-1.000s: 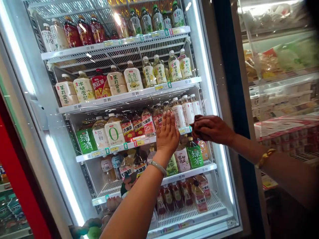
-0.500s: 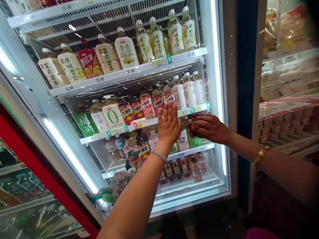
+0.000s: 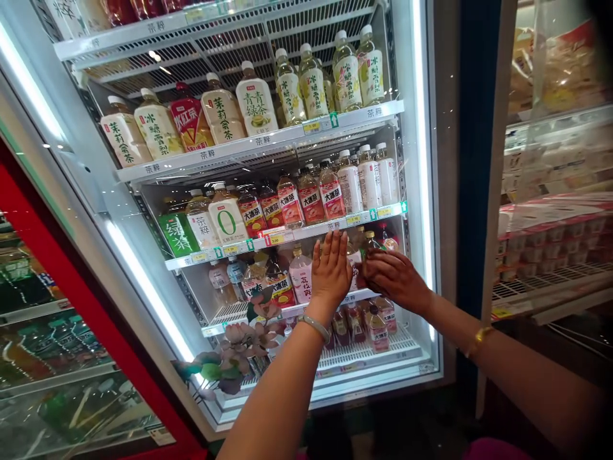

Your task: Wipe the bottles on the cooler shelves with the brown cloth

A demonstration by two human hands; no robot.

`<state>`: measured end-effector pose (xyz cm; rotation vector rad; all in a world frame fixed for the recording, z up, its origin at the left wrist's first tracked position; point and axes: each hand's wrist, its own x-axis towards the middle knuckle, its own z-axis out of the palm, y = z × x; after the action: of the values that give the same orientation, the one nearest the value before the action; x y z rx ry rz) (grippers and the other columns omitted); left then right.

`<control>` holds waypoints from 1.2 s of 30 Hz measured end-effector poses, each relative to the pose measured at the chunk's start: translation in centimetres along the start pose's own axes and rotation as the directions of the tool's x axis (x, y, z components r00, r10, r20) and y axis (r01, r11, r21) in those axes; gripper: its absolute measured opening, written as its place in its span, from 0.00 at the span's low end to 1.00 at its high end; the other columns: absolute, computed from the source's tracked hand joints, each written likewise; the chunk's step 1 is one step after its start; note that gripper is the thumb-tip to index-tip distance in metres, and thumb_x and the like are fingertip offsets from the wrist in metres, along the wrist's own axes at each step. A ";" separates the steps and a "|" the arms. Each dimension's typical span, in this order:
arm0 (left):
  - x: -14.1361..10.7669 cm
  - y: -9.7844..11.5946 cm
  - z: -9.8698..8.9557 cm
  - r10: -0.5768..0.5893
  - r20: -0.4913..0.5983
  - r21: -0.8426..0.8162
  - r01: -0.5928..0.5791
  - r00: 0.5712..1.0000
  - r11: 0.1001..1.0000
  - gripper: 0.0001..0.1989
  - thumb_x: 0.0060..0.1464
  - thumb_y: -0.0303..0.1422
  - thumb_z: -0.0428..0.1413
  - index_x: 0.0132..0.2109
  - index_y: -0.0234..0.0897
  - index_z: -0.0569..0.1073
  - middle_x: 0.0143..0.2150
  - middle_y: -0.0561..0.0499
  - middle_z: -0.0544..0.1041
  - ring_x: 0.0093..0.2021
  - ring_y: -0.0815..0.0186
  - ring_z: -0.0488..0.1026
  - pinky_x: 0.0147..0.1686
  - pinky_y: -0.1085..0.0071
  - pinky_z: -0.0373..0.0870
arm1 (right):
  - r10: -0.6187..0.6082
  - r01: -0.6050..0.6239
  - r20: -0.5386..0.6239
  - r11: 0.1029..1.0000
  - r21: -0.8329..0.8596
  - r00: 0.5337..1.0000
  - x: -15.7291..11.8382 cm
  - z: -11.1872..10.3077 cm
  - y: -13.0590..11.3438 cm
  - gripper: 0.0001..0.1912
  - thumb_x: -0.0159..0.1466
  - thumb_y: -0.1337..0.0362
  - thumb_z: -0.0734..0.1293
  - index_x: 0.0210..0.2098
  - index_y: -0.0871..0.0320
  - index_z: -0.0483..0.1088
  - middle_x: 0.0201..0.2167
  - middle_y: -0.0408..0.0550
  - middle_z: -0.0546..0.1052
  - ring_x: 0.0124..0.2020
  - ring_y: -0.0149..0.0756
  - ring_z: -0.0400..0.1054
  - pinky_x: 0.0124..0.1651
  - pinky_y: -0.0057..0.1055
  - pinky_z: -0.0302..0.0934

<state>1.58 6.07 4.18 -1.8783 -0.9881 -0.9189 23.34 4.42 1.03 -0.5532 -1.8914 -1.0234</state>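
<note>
My left hand (image 3: 330,271), with a pale bangle at its wrist, is held up flat before the drinks cooler, fingers straight and side by side. It appears against the lower shelves and covers part of a bottle row. I cannot tell whether its palm touches the glass. To its right, my right hand (image 3: 395,278) has its fingers bent and pressed together, pointing left. Whatever may be in them is hidden. A pink-labelled bottle (image 3: 301,275) shows just left of my left hand. Red-labelled iced tea bottles (image 3: 331,191) stand on the shelf above.
Tea bottles (image 3: 256,102) line the upper shelf. A shelf edge (image 3: 287,236) with price tags runs above my hands. Pinkish flowers with green leaves (image 3: 239,348) appear at lower left, perhaps a reflection. A red-framed cooler (image 3: 29,223) stands left, and a shelf of packed cups (image 3: 550,236) right.
Both hands have dropped lower against the shelves, my left from the middle shelf edge to the row beneath. The view has shifted slightly, and the shelves appear farther right.
</note>
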 end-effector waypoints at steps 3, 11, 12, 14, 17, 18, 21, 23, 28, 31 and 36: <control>-2.9 0.4 0.7 -0.020 -0.007 0.019 0.020 1.000 1.000 0.41 0.65 0.30 0.49 0.77 0.34 0.38 0.78 0.45 0.47 0.79 0.59 0.38 0.77 0.51 0.35 | 0.008 -0.009 0.062 1.000 0.023 0.998 -3.8 -1.9 2.7 0.13 0.65 0.68 0.70 0.47 0.45 0.75 0.50 0.43 0.80 0.58 0.43 0.69 0.61 0.47 0.65; -6.1 3.5 2.4 -0.269 0.045 -0.008 0.270 0.962 0.963 0.39 0.65 0.30 0.50 0.77 0.40 0.41 0.77 0.45 0.50 0.78 0.57 0.45 0.77 0.48 0.35 | 0.535 -0.577 -0.262 0.808 -0.118 0.803 3.0 1.2 2.5 0.17 0.68 0.58 0.66 0.55 0.51 0.72 0.57 0.58 0.71 0.61 0.58 0.62 0.59 0.61 0.59; -6.4 3.8 2.4 -0.286 0.056 -0.011 0.287 0.957 0.958 0.39 0.65 0.30 0.49 0.77 0.40 0.42 0.77 0.45 0.50 0.78 0.57 0.46 0.77 0.48 0.36 | 0.481 -0.507 -0.200 0.855 -0.109 0.854 3.2 1.6 1.2 0.16 0.67 0.59 0.67 0.54 0.50 0.73 0.56 0.56 0.73 0.62 0.56 0.62 0.62 0.59 0.58; -7.2 4.1 2.5 -0.305 0.085 -0.017 0.308 0.948 0.951 0.38 0.66 0.30 0.49 0.77 0.40 0.43 0.77 0.45 0.51 0.78 0.56 0.46 0.76 0.47 0.37 | 0.284 -0.288 -0.060 0.956 -0.057 0.957 1.9 1.9 -1.1 0.12 0.66 0.63 0.69 0.50 0.46 0.74 0.55 0.48 0.76 0.62 0.49 0.63 0.66 0.54 0.57; -8.7 4.3 2.5 -0.304 0.131 -0.027 0.310 0.944 0.950 0.37 0.67 0.30 0.48 0.77 0.40 0.44 0.78 0.46 0.50 0.79 0.57 0.43 0.76 0.48 0.38 | 0.015 -0.020 0.069 0.998 0.067 0.997 -2.2 1.2 -2.3 0.12 0.65 0.68 0.70 0.45 0.45 0.74 0.52 0.40 0.79 0.61 0.41 0.66 0.67 0.47 0.58; -9.3 4.3 2.6 -0.301 0.141 -0.030 0.308 0.943 0.951 0.37 0.66 0.30 0.48 0.77 0.40 0.43 0.78 0.46 0.49 0.79 0.58 0.42 0.77 0.49 0.38 | 0.007 -0.015 0.085 0.995 0.099 0.996 -3.3 0.9 -2.0 0.11 0.65 0.68 0.70 0.44 0.45 0.74 0.51 0.40 0.79 0.59 0.41 0.68 0.65 0.46 0.60; -11.1 4.7 2.9 -0.311 0.158 -0.030 0.319 0.937 0.947 0.38 0.66 0.30 0.48 0.78 0.38 0.41 0.79 0.45 0.46 0.79 0.58 0.37 0.77 0.49 0.36 | 0.281 -0.280 -0.009 0.958 0.058 0.960 -4.1 0.7 -0.6 0.09 0.65 0.64 0.70 0.46 0.48 0.75 0.48 0.48 0.79 0.54 0.47 0.70 0.57 0.49 0.64; -12.2 5.1 3.3 -0.329 0.162 -0.021 0.336 0.930 0.941 0.39 0.66 0.31 0.47 0.78 0.37 0.39 0.79 0.45 0.46 0.79 0.57 0.34 0.76 0.47 0.33 | 0.517 -0.527 -0.170 0.850 -0.012 0.839 -2.5 1.4 -0.8 0.13 0.66 0.61 0.68 0.50 0.50 0.74 0.53 0.55 0.75 0.56 0.54 0.68 0.58 0.55 0.62; -13.4 5.3 3.8 -0.310 0.151 -0.017 0.316 0.939 0.949 0.39 0.66 0.31 0.47 0.78 0.37 0.39 0.78 0.46 0.47 0.79 0.58 0.32 0.76 0.49 0.25 | 0.505 -0.514 -0.180 0.858 -0.005 0.844 -1.0 4.6 -6.5 0.18 0.66 0.63 0.68 0.55 0.47 0.71 0.57 0.54 0.72 0.64 0.56 0.61 0.65 0.59 0.57; -13.4 4.9 3.7 -0.296 0.136 -0.047 0.304 0.946 0.951 0.40 0.65 0.32 0.48 0.78 0.34 0.39 0.79 0.45 0.46 0.79 0.58 0.32 0.76 0.52 0.24 | 0.271 -0.272 -0.079 0.962 -0.002 0.959 -4.4 5.4 -9.4 0.16 0.62 0.65 0.72 0.49 0.44 0.73 0.51 0.48 0.76 0.59 0.48 0.65 0.67 0.53 0.59; -13.3 4.6 3.2 -0.260 0.101 -0.123 0.271 0.960 0.955 0.40 0.64 0.30 0.48 0.78 0.33 0.40 0.78 0.45 0.48 0.79 0.58 0.33 0.76 0.51 0.27 | 0.338 -0.335 -0.081 0.941 0.042 0.938 -7.1 4.5 -7.3 0.13 0.64 0.63 0.71 0.48 0.46 0.73 0.47 0.48 0.76 0.55 0.46 0.69 0.60 0.50 0.63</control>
<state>0.65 3.30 -9.94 -1.9399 -1.2818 -1.0946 19.55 4.19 -9.44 -0.7735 -1.6594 -0.7821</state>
